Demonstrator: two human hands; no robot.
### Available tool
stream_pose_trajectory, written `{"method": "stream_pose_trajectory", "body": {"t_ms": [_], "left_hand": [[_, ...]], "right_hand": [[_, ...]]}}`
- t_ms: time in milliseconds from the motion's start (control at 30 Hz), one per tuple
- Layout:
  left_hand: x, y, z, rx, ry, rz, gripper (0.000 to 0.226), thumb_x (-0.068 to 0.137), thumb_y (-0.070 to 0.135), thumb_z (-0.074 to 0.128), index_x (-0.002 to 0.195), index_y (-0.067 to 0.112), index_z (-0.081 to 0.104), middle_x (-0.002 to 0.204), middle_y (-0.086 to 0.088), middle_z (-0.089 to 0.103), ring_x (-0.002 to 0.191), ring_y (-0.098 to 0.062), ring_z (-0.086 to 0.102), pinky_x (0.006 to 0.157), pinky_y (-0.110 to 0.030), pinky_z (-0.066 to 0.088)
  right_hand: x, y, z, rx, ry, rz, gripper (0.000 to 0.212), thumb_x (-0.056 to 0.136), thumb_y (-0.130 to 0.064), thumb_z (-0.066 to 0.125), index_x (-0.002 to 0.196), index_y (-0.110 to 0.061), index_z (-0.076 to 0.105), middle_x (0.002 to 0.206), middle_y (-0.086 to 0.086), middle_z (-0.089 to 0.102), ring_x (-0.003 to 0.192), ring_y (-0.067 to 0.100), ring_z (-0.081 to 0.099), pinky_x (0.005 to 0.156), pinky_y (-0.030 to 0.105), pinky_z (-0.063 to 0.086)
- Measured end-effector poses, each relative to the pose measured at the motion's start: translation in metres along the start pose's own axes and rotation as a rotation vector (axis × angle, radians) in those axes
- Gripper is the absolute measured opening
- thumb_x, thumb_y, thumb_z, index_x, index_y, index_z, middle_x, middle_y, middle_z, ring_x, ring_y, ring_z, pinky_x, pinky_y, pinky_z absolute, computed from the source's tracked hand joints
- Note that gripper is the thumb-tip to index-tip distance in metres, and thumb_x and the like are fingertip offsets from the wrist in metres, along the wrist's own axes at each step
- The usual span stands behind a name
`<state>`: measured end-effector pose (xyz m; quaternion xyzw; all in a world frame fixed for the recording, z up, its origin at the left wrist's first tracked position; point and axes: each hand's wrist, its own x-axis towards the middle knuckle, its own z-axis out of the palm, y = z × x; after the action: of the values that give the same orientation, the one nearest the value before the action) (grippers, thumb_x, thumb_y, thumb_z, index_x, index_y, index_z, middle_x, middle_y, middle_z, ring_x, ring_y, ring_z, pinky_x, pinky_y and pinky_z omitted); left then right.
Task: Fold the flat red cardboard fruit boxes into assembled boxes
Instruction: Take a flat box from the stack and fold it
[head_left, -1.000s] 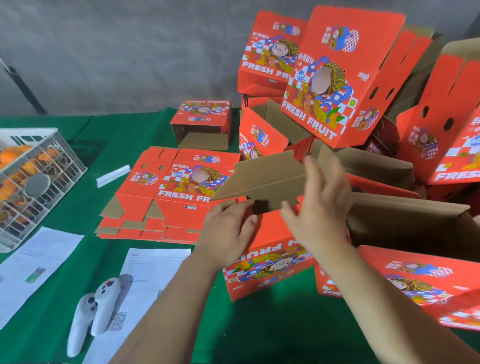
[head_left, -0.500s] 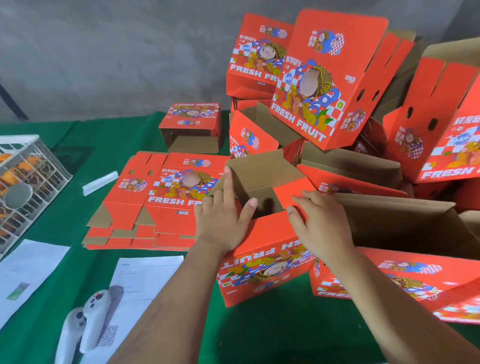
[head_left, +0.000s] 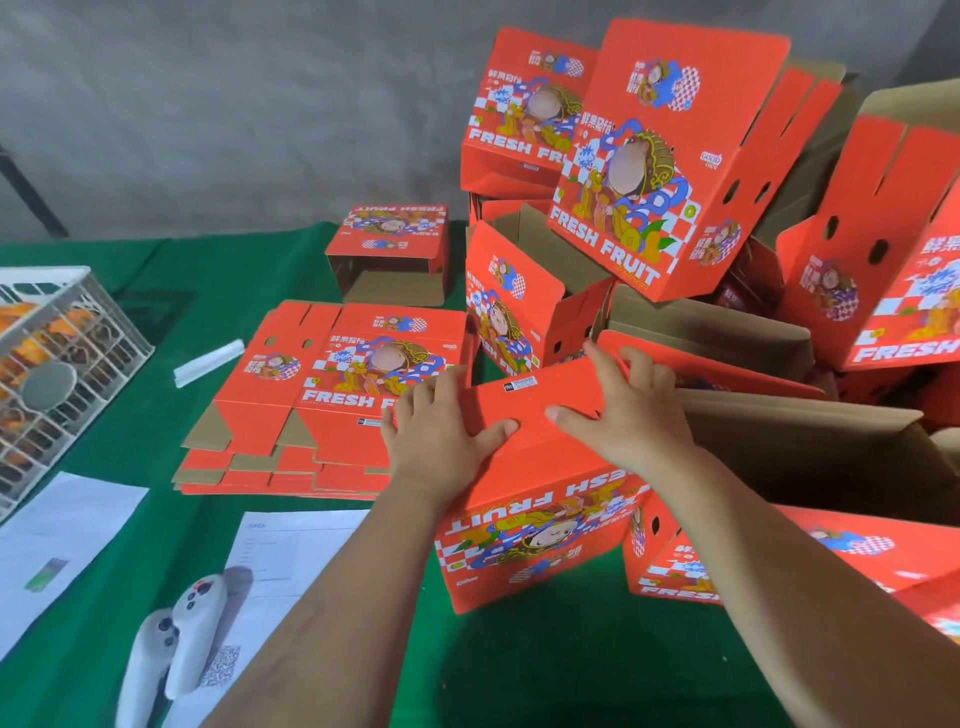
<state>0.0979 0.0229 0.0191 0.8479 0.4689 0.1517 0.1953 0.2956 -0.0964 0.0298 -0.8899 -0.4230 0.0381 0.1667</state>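
- left hand (head_left: 441, 431) lies flat, fingers spread, on the box (head_left: 540, 499) top flap, near centre on the green table (head_left: 519, 675)
- right hand (head_left: 631, 410) also presses it, fingers straight
- uneven pressure could probably pop the flap (head_left: 535, 405) back up or crease it

Red box (head_left: 540, 525) upside down, flaps folded shut; flat boxes (head_left: 317, 415) stacked left.

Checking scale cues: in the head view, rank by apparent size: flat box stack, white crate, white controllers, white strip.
1. flat box stack
2. white crate, partly out of frame, so unsure
3. white controllers, nearer the camera
4. white strip
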Motion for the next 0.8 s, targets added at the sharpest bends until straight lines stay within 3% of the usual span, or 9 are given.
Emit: {"method": "stream_pose_trajectory", "body": {"t_ms": [100, 233, 367, 433, 500, 567, 633, 667, 800], "left_hand": [[0.003, 0.008, 0.002, 0.157, -0.105, -0.056, 0.094, 0.081, 0.083, 0.058, 0.158, 0.04, 0.025, 0.157, -0.003, 0.036, 0.149, -0.034, 0.025, 0.119, -0.064, 0.023], [0.008, 0.014, 0.003, 0.216, -0.138, -0.094, 0.087, 0.084, 0.078, 0.061, 0.154, 0.039, 0.027, 0.152, -0.004, 0.036, 0.146, -0.034, 0.024, 0.112, -0.064, 0.036], [0.011, 0.007, 0.002, 0.177, -0.114, -0.044, 0.082, 0.086, 0.078, 0.058, 0.153, 0.038, 0.031, 0.148, -0.004, 0.039, 0.143, -0.033, 0.027, 0.105, -0.056, 0.045], [0.011, 0.003, 0.002, 0.065, -0.037, -0.033, 0.073, 0.089, 0.074, 0.056, 0.151, 0.038, 0.039, 0.146, -0.003, 0.044, 0.141, -0.032, 0.031, 0.108, -0.055, 0.039], [0.011, -0.003, 0.004, -0.038, 0.086, -0.173, 0.066, 0.09, 0.071, 0.056, 0.146, 0.038, 0.046, 0.145, -0.004, 0.047, 0.139, -0.035, 0.039, 0.114, -0.063, 0.027], [0.012, -0.01, 0.006, -0.234, 0.101, -0.34, 0.06, 0.089, 0.07, 0.059, 0.136, 0.032, 0.053, 0.136, -0.007, 0.051, 0.132, -0.035, 0.049, 0.114, -0.062, 0.03], [0.014, -0.016, 0.007, -0.451, 0.069, -0.355, 0.051, 0.093, 0.064, 0.06, 0.118, 0.019, 0.058, 0.114, -0.007, 0.061, 0.115, -0.034, 0.06, 0.1, -0.045, 0.044], [0.014, -0.017, 0.007, -0.532, 0.067, -0.343, 0.049, 0.097, 0.06, 0.059, 0.112, 0.014, 0.058, 0.102, -0.006, 0.063, 0.106, -0.033, 0.062, 0.089, -0.038, 0.044], [0.006, -0.011, 0.003, -0.828, 0.173, -0.4, 0.043, 0.107, 0.047, 0.049, 0.099, 0.007, 0.062, 0.082, 0.001, 0.062, 0.09, -0.024, 0.059, 0.072, -0.032, 0.041]], "right_hand": [[0.005, 0.001, 0.002, -0.056, -0.087, 0.045, 0.105, 0.074, -0.088, 0.06, 0.16, -0.042, 0.022, 0.158, 0.015, 0.028, 0.144, 0.041, 0.032, 0.119, 0.053, 0.03], [0.008, -0.011, 0.009, -0.15, -0.119, 0.143, 0.11, 0.074, -0.091, 0.056, 0.16, -0.043, 0.008, 0.153, 0.014, 0.031, 0.143, 0.041, 0.036, 0.112, 0.052, 0.036], [0.012, -0.014, 0.009, -0.136, -0.121, 0.145, 0.107, 0.078, -0.092, 0.048, 0.161, -0.042, 0.005, 0.152, 0.014, 0.03, 0.142, 0.039, 0.034, 0.11, 0.053, 0.037], [0.009, -0.01, 0.01, -0.113, -0.088, 0.125, 0.1, 0.081, -0.092, 0.041, 0.161, -0.042, 0.009, 0.152, 0.013, 0.033, 0.142, 0.038, 0.035, 0.109, 0.052, 0.038], [0.005, -0.006, 0.01, -0.094, -0.058, 0.116, 0.1, 0.08, -0.09, 0.043, 0.161, -0.041, 0.013, 0.151, 0.011, 0.036, 0.141, 0.036, 0.037, 0.109, 0.05, 0.039], [0.001, -0.005, 0.011, -0.074, -0.038, 0.118, 0.103, 0.076, -0.091, 0.045, 0.161, -0.041, 0.015, 0.15, 0.009, 0.037, 0.142, 0.035, 0.037, 0.11, 0.048, 0.039], [-0.003, -0.006, 0.01, -0.055, -0.028, 0.113, 0.104, 0.076, -0.092, 0.044, 0.161, -0.041, 0.015, 0.15, 0.009, 0.037, 0.143, 0.034, 0.037, 0.11, 0.048, 0.039], [-0.004, -0.007, 0.009, -0.045, -0.024, 0.111, 0.103, 0.076, -0.092, 0.043, 0.161, -0.041, 0.014, 0.151, 0.009, 0.038, 0.143, 0.034, 0.038, 0.11, 0.048, 0.04], [-0.013, -0.002, 0.005, 0.011, 0.003, 0.133, 0.091, 0.086, -0.087, 0.033, 0.16, -0.037, 0.015, 0.155, 0.008, 0.038, 0.142, 0.034, 0.041, 0.105, 0.048, 0.043]]}}
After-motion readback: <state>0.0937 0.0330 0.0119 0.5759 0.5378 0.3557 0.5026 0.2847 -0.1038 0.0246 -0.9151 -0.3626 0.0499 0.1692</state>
